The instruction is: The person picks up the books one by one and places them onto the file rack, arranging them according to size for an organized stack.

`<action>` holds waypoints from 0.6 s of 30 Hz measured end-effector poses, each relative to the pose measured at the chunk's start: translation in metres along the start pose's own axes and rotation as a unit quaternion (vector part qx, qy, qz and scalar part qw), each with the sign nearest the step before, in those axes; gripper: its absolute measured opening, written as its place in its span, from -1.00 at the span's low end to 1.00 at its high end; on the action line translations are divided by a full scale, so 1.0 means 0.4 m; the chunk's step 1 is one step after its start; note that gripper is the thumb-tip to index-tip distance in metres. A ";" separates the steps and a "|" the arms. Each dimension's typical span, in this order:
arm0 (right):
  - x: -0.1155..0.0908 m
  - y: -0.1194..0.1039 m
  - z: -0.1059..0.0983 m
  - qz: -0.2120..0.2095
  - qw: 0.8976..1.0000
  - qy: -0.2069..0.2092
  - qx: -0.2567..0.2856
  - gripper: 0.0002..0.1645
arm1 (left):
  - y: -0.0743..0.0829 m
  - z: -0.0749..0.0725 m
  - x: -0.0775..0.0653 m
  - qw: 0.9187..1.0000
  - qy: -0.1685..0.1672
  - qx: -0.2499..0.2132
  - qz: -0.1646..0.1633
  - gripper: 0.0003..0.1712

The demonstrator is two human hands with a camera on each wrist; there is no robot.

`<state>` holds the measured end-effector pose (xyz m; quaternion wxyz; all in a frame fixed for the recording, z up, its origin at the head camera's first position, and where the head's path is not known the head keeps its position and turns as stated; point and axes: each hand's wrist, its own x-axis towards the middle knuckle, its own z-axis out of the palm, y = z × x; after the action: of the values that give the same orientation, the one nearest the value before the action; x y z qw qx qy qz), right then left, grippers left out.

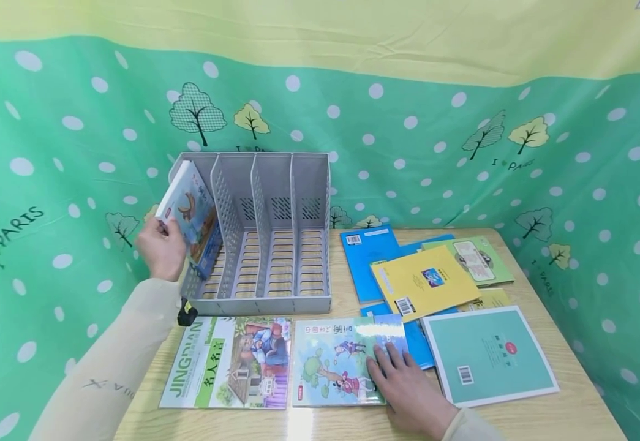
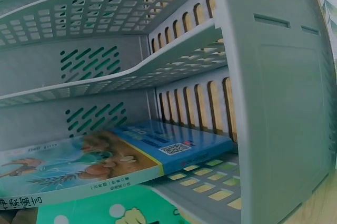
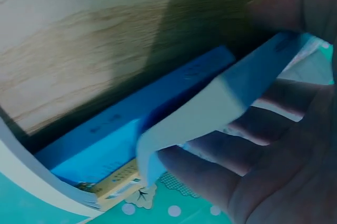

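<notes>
Picture book (image 1: pixel 190 208): light-blue cover, deep-blue band | tilts in grey rack (image 1: pixel 256 307), leftmost compartment | left hand (image 1: pixel 162 248) pinches it | right hand (image 1: pixel 412 389) rests on tree-cover book (image 1: pixel 327 370), fingers spread | only left wrist view shows QR code (image 2: pixel 175 149)

The rack (image 1: pixel 259 306) (one book (image 1: pixel 190 208) in its leftmost slot (image 1: pixel 212 285)) stands behind two books (image 1: pixel 264 367), left of a pile (image 1: pixel 427 283).

The person's left sleeve (image 1: pixel 118 352) was pale cream and long, with a dark X-shaped mark (image 1: pixel 94 384) and smaller lettering too unclear to read. A small black fitting (image 1: pixel 187 313) showed beside its cuff. The right sleeve (image 1: pixel 471 427) was cream too; left hand (image 1: pixel 162 248) and right hand (image 1: pixel 412 392) were bare.
</notes>
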<state>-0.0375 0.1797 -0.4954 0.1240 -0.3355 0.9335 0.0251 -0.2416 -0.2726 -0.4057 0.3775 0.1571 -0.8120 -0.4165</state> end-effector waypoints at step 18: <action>-0.009 -0.016 0.011 -0.002 0.993 0.069 -0.094 -0.30 | -0.009 -0.007 -0.005 1.000 -0.027 0.006 -0.010 -0.67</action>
<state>-0.0299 0.1777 -0.4985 0.0276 -0.3484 0.9327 0.0896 -0.2384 -0.2752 -0.4086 0.3500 0.1562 -0.8230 -0.4193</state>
